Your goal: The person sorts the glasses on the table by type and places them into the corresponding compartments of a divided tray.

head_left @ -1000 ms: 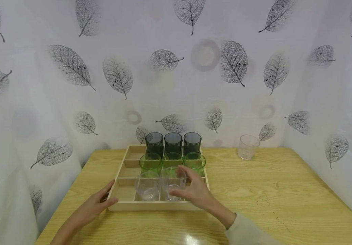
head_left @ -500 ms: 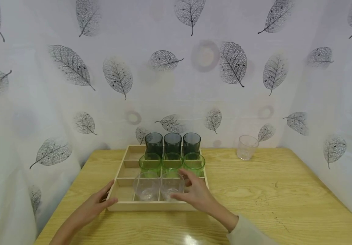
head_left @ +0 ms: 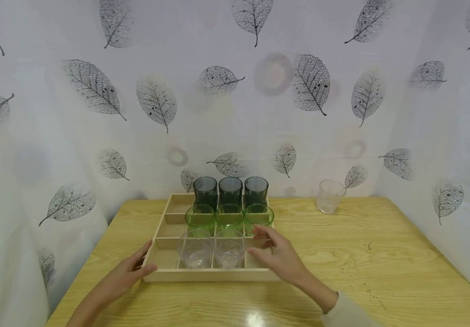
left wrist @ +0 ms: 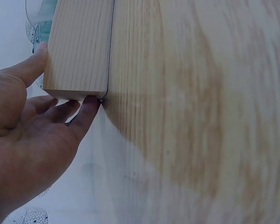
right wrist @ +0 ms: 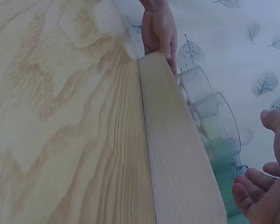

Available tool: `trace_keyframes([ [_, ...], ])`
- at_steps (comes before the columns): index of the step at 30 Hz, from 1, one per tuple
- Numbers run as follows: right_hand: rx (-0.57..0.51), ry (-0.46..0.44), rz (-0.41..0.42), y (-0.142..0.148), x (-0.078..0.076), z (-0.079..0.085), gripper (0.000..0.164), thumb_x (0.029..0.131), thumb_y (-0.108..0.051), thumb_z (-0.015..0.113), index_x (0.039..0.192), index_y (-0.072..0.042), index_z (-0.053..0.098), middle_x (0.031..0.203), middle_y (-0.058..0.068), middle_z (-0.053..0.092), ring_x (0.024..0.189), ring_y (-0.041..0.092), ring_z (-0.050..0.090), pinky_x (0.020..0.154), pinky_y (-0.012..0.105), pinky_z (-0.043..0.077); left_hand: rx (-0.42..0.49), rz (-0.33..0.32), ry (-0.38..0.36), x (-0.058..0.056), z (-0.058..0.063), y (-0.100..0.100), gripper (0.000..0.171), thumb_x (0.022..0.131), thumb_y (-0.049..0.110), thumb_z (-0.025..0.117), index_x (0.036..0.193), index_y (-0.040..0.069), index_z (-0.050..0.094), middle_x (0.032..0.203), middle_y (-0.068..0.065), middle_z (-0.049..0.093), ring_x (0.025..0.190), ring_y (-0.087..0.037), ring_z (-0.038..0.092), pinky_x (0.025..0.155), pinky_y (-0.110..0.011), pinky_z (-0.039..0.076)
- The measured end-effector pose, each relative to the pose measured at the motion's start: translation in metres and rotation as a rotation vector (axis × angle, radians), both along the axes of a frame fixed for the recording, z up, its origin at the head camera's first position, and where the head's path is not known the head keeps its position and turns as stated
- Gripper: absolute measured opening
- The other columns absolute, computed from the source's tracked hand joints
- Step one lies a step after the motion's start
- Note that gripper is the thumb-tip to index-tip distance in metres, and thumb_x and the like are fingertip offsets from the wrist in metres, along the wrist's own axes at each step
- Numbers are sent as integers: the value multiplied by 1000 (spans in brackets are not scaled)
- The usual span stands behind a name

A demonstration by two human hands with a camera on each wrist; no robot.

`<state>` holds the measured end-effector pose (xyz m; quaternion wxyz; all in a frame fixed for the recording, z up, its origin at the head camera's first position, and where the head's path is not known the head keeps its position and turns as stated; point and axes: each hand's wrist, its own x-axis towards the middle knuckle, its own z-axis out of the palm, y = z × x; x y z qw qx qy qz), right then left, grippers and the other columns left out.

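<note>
A wooden divided tray [head_left: 210, 275] sits on the table. My left hand [head_left: 122, 274] holds its front left corner, thumb over the upper edge and fingers against the side, as the left wrist view shows on the tray wall [left wrist: 79, 46]. In the tray's front row stand two clear glasses, one clear glass [head_left: 195, 256] left of the other clear glass [head_left: 229, 256]. My right hand [head_left: 281, 256] hovers over the front right compartment, fingers loosely bent, holding nothing and apart from the right-hand clear glass [right wrist: 226, 123].
Three green glasses, including one [head_left: 200, 220], fill part of the middle row; three dark grey glasses, including one [head_left: 230, 190], stand behind. Another clear glass [head_left: 330, 197] stands at the table's back right. A leaf-print curtain [head_left: 235, 113] hangs behind the wooden table [head_left: 341, 254].
My right hand has let go of the right-hand clear glass, now settled in its front compartment, and moved off to the right. My left hand stays on the tray corner.
</note>
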<state>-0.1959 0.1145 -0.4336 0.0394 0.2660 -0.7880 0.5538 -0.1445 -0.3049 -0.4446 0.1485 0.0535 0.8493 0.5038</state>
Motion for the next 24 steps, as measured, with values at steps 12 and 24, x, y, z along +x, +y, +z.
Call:
trace_keyframes([
  [12, -4, 38, -128, 50, -2, -4, 49, 96, -10, 75, 139, 5, 58, 123, 19, 67, 110, 33, 64, 87, 27, 56, -13, 1, 1, 1, 1, 2, 80, 109, 30, 55, 166, 3, 5, 168, -29, 2, 145, -59, 21, 108, -64, 40],
  [24, 112, 41, -299, 102, -13, -11, 51, 100, -18, 72, 143, 4, 55, 129, 17, 67, 114, 32, 64, 88, 24, 53, -13, 5, 21, 1, 0, 2, 79, 109, 29, 55, 166, 3, 7, 168, -30, 4, 144, -60, 23, 107, -64, 42],
])
